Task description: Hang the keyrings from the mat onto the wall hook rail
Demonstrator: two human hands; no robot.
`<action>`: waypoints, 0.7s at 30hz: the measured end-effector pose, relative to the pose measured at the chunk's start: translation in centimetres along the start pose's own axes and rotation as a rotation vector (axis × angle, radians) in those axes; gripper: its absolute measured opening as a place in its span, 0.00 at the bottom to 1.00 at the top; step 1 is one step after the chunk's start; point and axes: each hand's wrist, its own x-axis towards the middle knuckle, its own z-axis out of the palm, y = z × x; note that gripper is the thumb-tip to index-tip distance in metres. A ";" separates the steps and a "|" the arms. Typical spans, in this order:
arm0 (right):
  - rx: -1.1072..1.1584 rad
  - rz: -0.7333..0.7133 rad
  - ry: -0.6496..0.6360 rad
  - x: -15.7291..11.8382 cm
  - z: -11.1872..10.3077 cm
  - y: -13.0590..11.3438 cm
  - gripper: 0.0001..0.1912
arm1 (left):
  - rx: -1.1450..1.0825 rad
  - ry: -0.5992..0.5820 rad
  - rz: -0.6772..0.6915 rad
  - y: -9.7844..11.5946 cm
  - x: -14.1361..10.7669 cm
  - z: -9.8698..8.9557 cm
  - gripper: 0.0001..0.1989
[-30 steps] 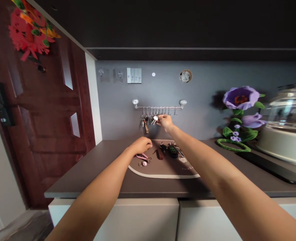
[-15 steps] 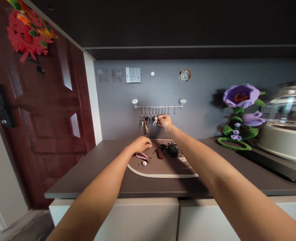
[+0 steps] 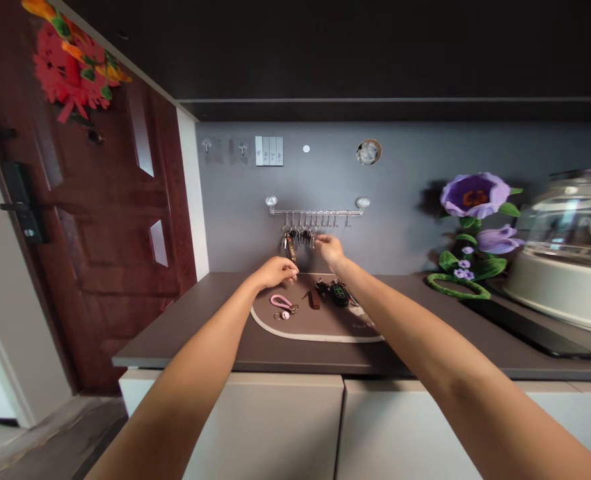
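Small, silvery, bunched keys

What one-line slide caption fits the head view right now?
Right hand by the keys hanging from the rail, left hand near the pink strap on the mat.

Bare forearms and bare fingers

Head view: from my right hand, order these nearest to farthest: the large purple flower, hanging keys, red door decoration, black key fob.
From the right hand:
1. Hanging keys, just to its left.
2. Black key fob, below it on the mat.
3. Large purple flower, off to the right.
4. Red door decoration, far upper left.
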 end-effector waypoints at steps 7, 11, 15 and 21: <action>-0.042 -0.053 -0.188 -4.9 -0.5 0.6 0.11 | -0.029 0.016 -0.022 0.9 -2.3 -0.8 0.12; -0.128 -0.147 -0.263 -7.4 -1.0 1.5 0.11 | -0.089 0.012 -0.068 0.2 -4.1 -1.0 0.16; -0.352 -0.282 -0.308 -8.7 -1.6 2.2 0.09 | -0.167 -0.088 -0.136 -0.9 -5.3 -1.1 0.18; -0.643 -0.411 -0.349 -9.0 -2.0 2.5 0.10 | -0.042 -0.168 -0.143 -1.1 -5.5 -1.0 0.19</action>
